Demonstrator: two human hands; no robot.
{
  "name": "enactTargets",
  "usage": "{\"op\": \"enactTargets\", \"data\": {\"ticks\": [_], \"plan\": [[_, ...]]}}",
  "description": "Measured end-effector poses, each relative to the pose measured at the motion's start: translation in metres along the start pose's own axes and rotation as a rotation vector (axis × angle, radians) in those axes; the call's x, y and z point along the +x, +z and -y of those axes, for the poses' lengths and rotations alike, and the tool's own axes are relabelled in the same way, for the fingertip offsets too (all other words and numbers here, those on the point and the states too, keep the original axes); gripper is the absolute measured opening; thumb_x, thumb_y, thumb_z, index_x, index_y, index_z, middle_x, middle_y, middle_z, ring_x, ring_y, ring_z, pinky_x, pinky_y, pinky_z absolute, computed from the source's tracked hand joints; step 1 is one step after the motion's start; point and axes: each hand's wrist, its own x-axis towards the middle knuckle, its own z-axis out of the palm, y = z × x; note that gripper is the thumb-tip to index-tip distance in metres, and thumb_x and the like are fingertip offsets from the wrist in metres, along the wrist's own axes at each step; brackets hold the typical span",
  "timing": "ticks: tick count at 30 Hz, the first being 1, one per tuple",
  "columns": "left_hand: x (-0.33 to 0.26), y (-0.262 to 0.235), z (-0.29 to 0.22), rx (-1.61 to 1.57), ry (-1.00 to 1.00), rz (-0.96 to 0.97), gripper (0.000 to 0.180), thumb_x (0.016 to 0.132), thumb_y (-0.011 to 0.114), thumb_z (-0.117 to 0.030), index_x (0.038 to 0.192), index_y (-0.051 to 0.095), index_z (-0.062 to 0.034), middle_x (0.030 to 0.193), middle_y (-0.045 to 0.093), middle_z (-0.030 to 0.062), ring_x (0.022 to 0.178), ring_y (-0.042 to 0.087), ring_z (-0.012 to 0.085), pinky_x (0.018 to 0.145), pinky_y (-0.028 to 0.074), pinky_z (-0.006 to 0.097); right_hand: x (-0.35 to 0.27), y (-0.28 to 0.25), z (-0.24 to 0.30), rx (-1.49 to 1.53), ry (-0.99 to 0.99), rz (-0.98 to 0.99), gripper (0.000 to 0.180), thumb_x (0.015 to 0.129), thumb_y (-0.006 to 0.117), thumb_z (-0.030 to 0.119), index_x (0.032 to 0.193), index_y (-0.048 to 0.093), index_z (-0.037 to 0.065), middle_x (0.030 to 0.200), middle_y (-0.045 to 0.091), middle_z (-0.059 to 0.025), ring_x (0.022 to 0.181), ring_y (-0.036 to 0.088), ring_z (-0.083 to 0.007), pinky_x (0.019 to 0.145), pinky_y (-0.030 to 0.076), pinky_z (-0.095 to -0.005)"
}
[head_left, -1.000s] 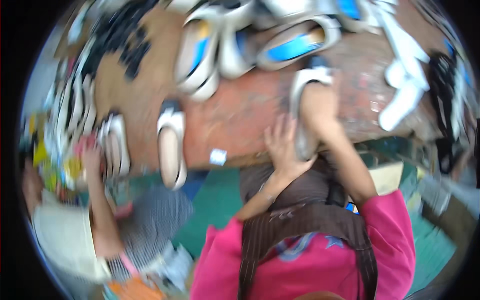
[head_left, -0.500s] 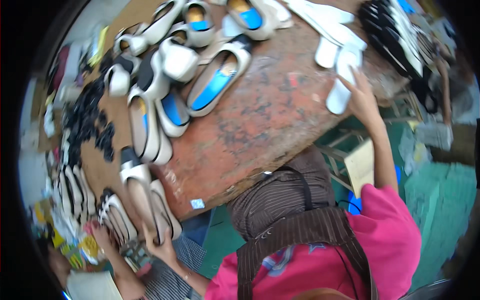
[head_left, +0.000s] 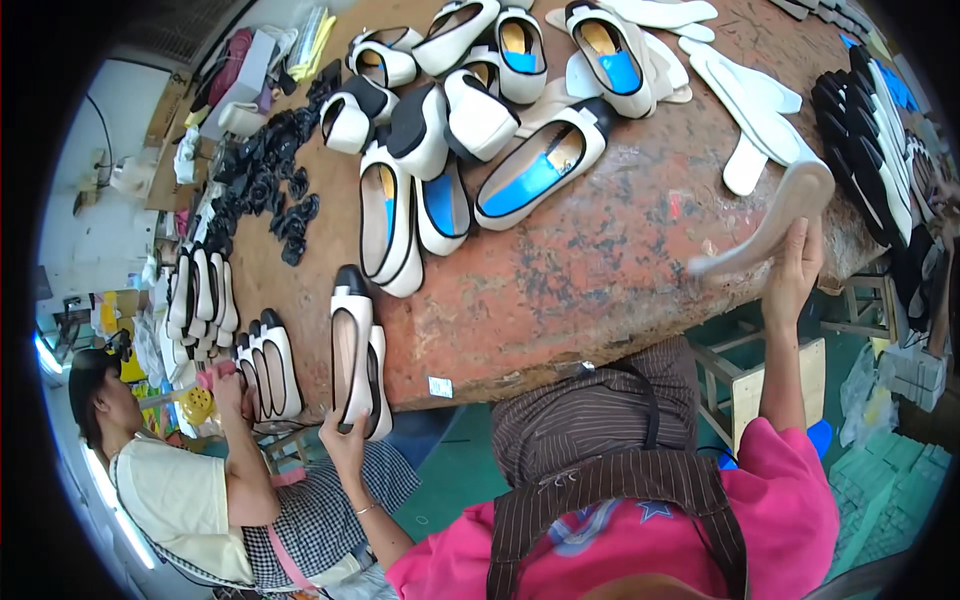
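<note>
My left hand (head_left: 345, 440) pinches the heel of a white shoe (head_left: 350, 350) with a black toe and black trim. That shoe lies at the table's near left edge, with a matching shoe (head_left: 378, 385) against its right side. At the right, my right hand (head_left: 797, 268) grips a pale, curved insole (head_left: 790, 210) by one side, tilted above the table. Behind it lie several more white insoles (head_left: 750, 110), overlapping. Between my hands and farther back, white shoes (head_left: 545, 175) with black trim, several showing blue patches inside, sit in a loose cluster.
The worn reddish table (head_left: 560, 290) spans the middle. Black shoes (head_left: 865, 150) stand at its right end. Black bits of material (head_left: 270, 170) and rows of white shoes (head_left: 270, 370) lie leftward. A co-worker (head_left: 180, 480) sits at the left; a wooden stool (head_left: 785, 390) stands below right.
My right hand has lifted the insole off the others and tilted it up. My left hand stays at the shoe's heel. The whole view has shifted, showing more of the co-worker.
</note>
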Motion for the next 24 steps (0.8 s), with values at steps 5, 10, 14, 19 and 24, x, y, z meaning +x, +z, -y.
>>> {"op": "enactTargets", "data": {"ticks": [5, 10, 14, 19, 24], "plan": [[-0.007, 0.005, 0.034, -0.056, 0.11, -0.075, 0.028, 0.071, 0.076, -0.002, 0.092, 0.064, 0.0109, 0.086, 0.067, 0.0131, 0.081, 0.062, 0.0189, 0.076, 0.049, 0.032, -0.005, 0.049, 0.026, 0.364, 0.531, 0.148, 0.028, 0.103, 0.052, 0.021, 0.124, 0.056, 0.002, 0.082, 0.056, 0.0031, 0.062, 0.05, -0.0043, 0.051, 0.039, -0.0206], [-0.008, 0.001, -0.023, 0.298, -0.1, 0.124, 0.033, 0.067, 0.083, -0.003, 0.09, 0.065, 0.0115, 0.081, 0.07, 0.0173, 0.071, 0.066, 0.0232, 0.069, 0.052, 0.034, -0.023, 0.057, 0.004, 0.734, 0.934, 0.319, 0.05, 0.103, 0.05, 0.039, 0.132, 0.05, -0.002, 0.083, 0.052, -0.0017, 0.062, 0.045, -0.007, 0.054, 0.041, -0.0241], [0.0, 0.011, -0.03, -0.002, -0.024, -0.233, 0.031, 0.07, 0.082, -0.008, 0.083, 0.063, 0.0128, 0.076, 0.065, 0.0242, 0.066, 0.065, 0.0333, 0.066, 0.051, 0.038, -0.029, 0.073, -0.022, 0.803, 0.867, 0.605, 0.065, 0.099, 0.054, 0.046, 0.135, 0.049, -0.007, 0.096, 0.058, -0.0051, 0.073, 0.052, -0.0106, 0.07, 0.049, -0.0294], [0.038, -0.014, -0.094, 0.367, -0.035, 0.184, 0.041, 0.075, 0.082, -0.027, 0.076, 0.064, 0.0096, 0.08, 0.065, 0.0284, 0.074, 0.066, 0.0413, 0.065, 0.05, 0.046, -0.02, 0.07, -0.05, 0.777, 0.905, 0.619, 0.065, 0.1, 0.052, 0.044, 0.139, 0.044, -0.007, 0.099, 0.061, -0.0083, 0.081, 0.059, -0.0158, 0.076, 0.053, -0.0328], [0.108, -0.055, -0.263, 0.497, 0.414, 0.114, 0.031, 0.081, 0.076, -0.019, 0.104, 0.067, 0.0007, 0.098, 0.067, 0.0254, 0.092, 0.066, 0.0391, 0.081, 0.052, 0.045, -0.021, 0.066, -0.079, 0.913, 0.978, 0.538, 0.064, 0.103, 0.045, 0.044, 0.143, 0.038, -0.005, 0.113, 0.063, -0.017, 0.092, 0.065, -0.0231, 0.085, 0.057, -0.0412]]}}
